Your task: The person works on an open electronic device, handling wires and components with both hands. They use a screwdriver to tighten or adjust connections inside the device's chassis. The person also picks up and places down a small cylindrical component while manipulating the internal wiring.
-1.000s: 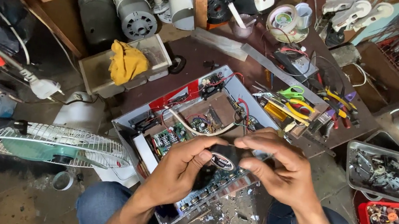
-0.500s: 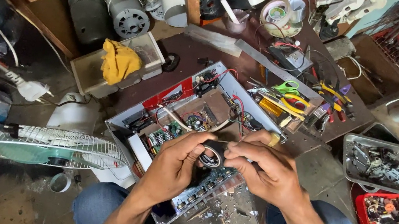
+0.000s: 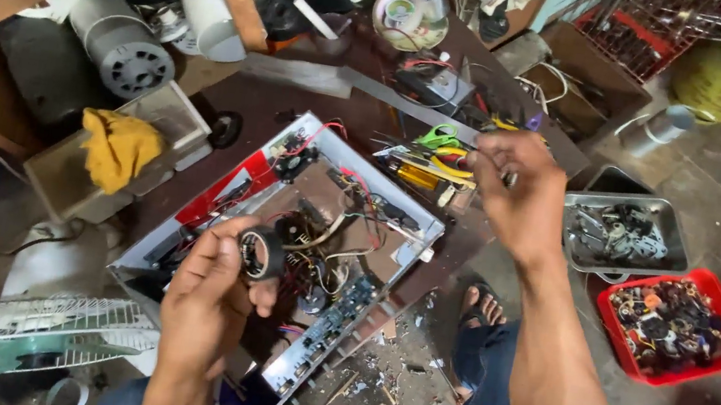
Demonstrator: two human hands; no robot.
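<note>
1. Nearest, the left hand (image 3: 215, 300) holds a black roll of tape (image 3: 261, 252), fingers curled shut round it, above the near part of the open metal chassis (image 3: 388, 183).
2. Half a second ago both hands met over the roll; now the right hand (image 3: 516, 193) has lifted away to the far right, so the two-handed work at the roll seems paused.
3. Its fingertips (image 3: 483, 159) are pinched together above the pile of hand tools (image 3: 430, 156); whether they hold anything cannot be told.
</note>
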